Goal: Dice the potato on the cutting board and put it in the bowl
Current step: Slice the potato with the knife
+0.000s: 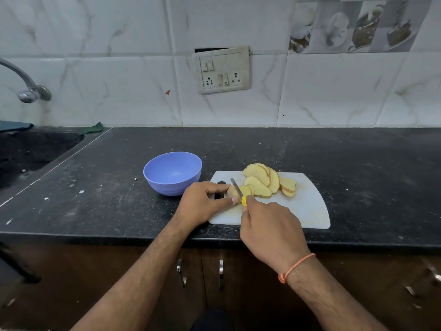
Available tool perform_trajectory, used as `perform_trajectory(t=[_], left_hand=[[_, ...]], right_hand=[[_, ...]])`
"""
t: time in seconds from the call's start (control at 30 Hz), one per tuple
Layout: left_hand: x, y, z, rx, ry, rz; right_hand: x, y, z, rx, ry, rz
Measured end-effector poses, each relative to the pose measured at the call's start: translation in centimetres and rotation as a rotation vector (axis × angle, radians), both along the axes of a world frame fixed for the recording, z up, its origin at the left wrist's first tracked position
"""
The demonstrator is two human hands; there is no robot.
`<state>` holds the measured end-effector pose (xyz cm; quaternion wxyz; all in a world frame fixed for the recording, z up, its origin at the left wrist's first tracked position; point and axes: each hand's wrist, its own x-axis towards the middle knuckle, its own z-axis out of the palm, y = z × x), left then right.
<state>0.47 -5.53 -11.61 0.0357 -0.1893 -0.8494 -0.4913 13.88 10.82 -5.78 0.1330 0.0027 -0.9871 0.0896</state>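
On the dark counter (334,149), the potato (232,191) end is sitting on the board (310,206), its long axis running rightward from the left hand (202,204) pinching it. The right hand (269,228) is gripping the knife (236,187) just beside those fingertips (234,200); the bowl (172,172) is waiting left.

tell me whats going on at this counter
A person is slicing a potato on a white board on the dark counter. The left hand grips the uncut end of the potato, while the right hand holds a yellow-handled knife with its blade in the potato. A pile of slices lies on the board behind the knife. Nothing is diced yet, and the blue bowl left of the board looks empty.
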Motion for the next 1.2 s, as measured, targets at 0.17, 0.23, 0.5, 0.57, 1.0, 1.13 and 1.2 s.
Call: perform_trajectory(t=[0.17,0.23,0.5,0.57,1.0,1.13,1.2], left_hand=[[0.0,0.1,0.0,-0.007,-0.007,0.001],[0.0,0.2,0.0,-0.007,-0.008,0.01],[0.2,0.6,0.4,-0.004,-0.009,0.038],[0.3,0.6,0.6,-0.014,-0.01,0.043],[0.8,0.4,0.8,-0.014,0.0,0.059],[0.7,0.0,0.9,0.007,-0.03,0.042],[0.8,-0.1,1.0,0.043,-0.056,0.031]], right_hand=[[0.1,0.5,0.1,-0.031,-0.014,0.026],[-0.1,0.9,0.2,-0.047,-0.013,0.035],[-0.8,1.7,0.7,-0.076,-0.03,0.047],[-1.0,1.8,0.5,-0.077,-0.031,0.042],[-1.1,2.5,-0.8,-0.099,-0.077,0.075],[-1.0,2.2,-1.2,-0.05,-0.055,0.096],[-1.0,2.0,-1.2,-0.019,-0.043,0.097]])
